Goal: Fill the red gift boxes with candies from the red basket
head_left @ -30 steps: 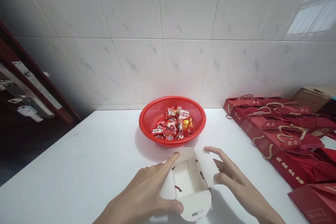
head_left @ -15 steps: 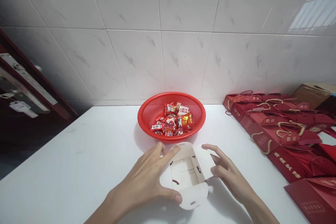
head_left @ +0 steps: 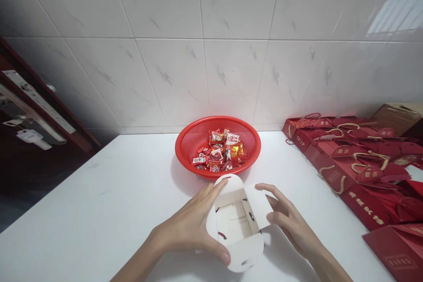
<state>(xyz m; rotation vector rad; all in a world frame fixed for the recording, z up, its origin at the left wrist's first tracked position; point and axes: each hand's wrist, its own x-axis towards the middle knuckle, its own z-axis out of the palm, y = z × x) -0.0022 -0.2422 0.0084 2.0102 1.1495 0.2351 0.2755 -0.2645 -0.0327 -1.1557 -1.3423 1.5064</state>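
A small paper gift box (head_left: 233,222) stands on the white table with its flaps spread outward, showing a plain white inside and cord ends poking through the walls. My left hand (head_left: 193,224) spans its left side, thumb on the front flap and fingers at the back flap. On the other side, my right hand (head_left: 287,218) holds the right flap between thumb and fingers. Just behind the box sits a red plastic basket (head_left: 185,158) holding several wrapped candies (head_left: 220,152), mostly in red wrappers.
Several red gift boxes (head_left: 350,167) with cord handles line the right side of the table (head_left: 109,194). A brown cardboard box (head_left: 399,116) stands at the back right. Behind the table is a tiled wall (head_left: 158,75); a dark door with keys (head_left: 33,137) is at the left.
The back flap now leans farther outward, and my left hand's fingers have shifted along it. My right hand stays on the right flap. The whole view has shifted slightly.
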